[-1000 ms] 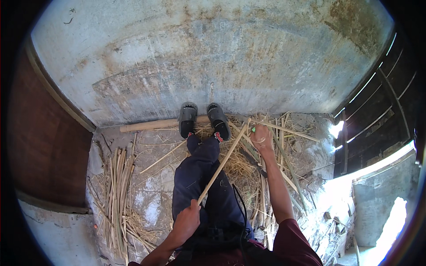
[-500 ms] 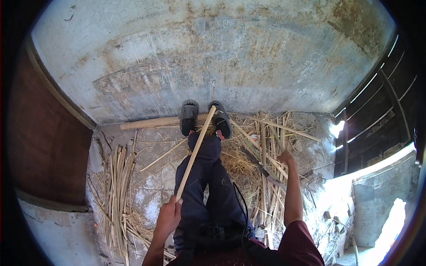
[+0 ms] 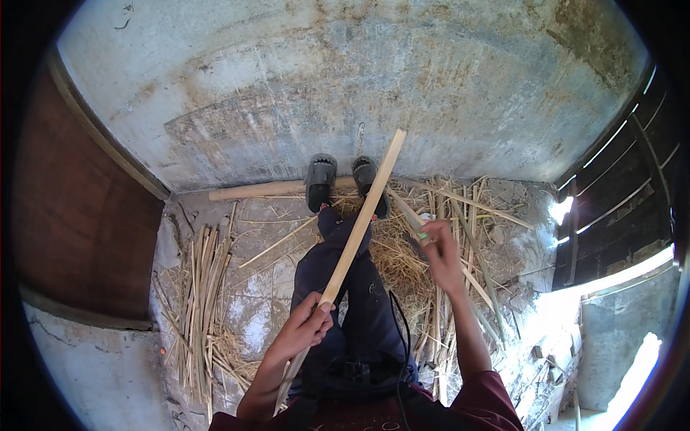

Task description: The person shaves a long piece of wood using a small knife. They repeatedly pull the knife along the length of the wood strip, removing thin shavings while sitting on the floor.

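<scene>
Long pale strip [image 3: 363, 226], bamboo or wood by the look, runs diagonally across the person's front: top end up past the shoes [image 3: 321, 179] and overlapping the wall [image 3: 359, 79] in view, lower end passing under the left hand [image 3: 302, 330] and down beside the left forearm. Left hand is wrapped round it at the lower part, thumb on top, fingers curled; a firm hold, most of the length unsupported beyond it. Right hand [image 3: 444, 262] is closed round the handle end of a knife-like tool [image 3: 407, 213], bit of green at the grip, tapered blade pointing up-left; tip sits just beside the strip, can't tell if it touches. Handling, my read: light for its length, fairly stiff along the grain with some spring at the far end, dry so not slippery; edges may be sharp or splintery and could split lengthwise. Best hold is low on the flat faces, where the left hand is, fingers clear of the blade side. Around it: dark trousers [image 3: 316, 273] behind the strip, curly shavings [image 3: 399, 258] right of the legs, loose strips [image 3: 471, 230] by the right hand, stacked strips [image 3: 198, 287] at left, thick pole [image 3: 277, 189] along the wall base.
</scene>
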A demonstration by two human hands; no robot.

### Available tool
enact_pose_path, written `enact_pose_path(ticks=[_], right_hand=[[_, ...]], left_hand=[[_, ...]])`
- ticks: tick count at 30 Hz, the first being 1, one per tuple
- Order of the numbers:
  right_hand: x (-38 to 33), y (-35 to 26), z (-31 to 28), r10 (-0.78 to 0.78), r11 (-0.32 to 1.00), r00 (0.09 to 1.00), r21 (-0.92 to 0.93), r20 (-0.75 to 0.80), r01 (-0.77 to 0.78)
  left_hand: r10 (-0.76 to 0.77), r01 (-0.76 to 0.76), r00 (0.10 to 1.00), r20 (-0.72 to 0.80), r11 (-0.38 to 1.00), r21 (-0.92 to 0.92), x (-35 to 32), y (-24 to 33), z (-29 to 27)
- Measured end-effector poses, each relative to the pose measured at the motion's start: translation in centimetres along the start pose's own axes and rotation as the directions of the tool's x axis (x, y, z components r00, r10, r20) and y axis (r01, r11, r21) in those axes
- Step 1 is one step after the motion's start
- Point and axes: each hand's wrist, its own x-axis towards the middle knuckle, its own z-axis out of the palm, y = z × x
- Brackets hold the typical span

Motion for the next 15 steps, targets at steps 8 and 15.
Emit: enact_pose_path(ticks=[8, 15], right_hand=[[-2.9, -7.3, 4.2, -0.455, 0.856, 0.842, -0.119, 0.288, 0.503], [-2.9, -7.8, 4.3, -0.554, 0.782, 0.783, -0.146, 0.284, 0.606]], left_hand=[[0.050, -0.040, 0.992, 0.116, 0.995, -0.086, 0.1, 1.4, 2.3], [0.023, -0.013, 0.993, 0.115, 0.996, -0.087, -0.5, 1.6, 2.5]])
